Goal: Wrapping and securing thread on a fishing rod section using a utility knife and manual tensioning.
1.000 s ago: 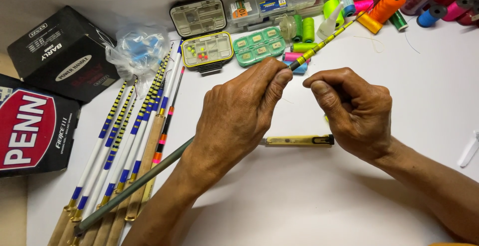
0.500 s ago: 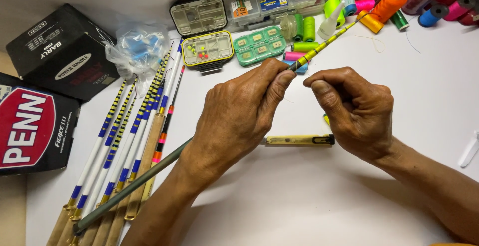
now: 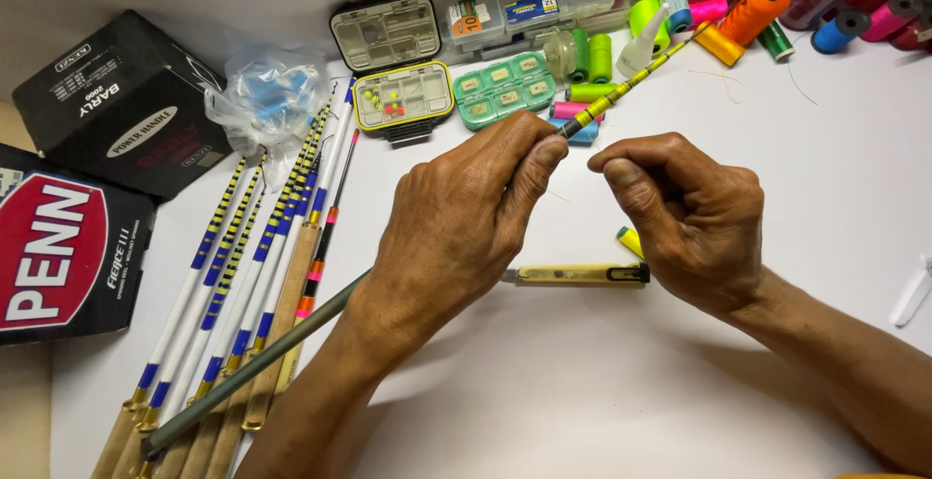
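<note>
My left hand (image 3: 466,227) grips a long thin rod (image 3: 621,84) that runs from the lower left up to the upper right; its tip part is banded yellow and dark, its lower part plain grey-green. My right hand (image 3: 689,217) is close beside it, thumb and forefinger pinched together, perhaps on a fine thread that I cannot make out. Under both hands a yellow utility knife (image 3: 578,274) lies flat on the white table (image 3: 602,392).
Several white, blue and yellow banded rods (image 3: 233,275) lie at the left. Two black boxes (image 3: 107,110) sit at the far left. Small tackle boxes (image 3: 403,100), a plastic bag (image 3: 267,96) and several thread spools (image 3: 757,8) line the back.
</note>
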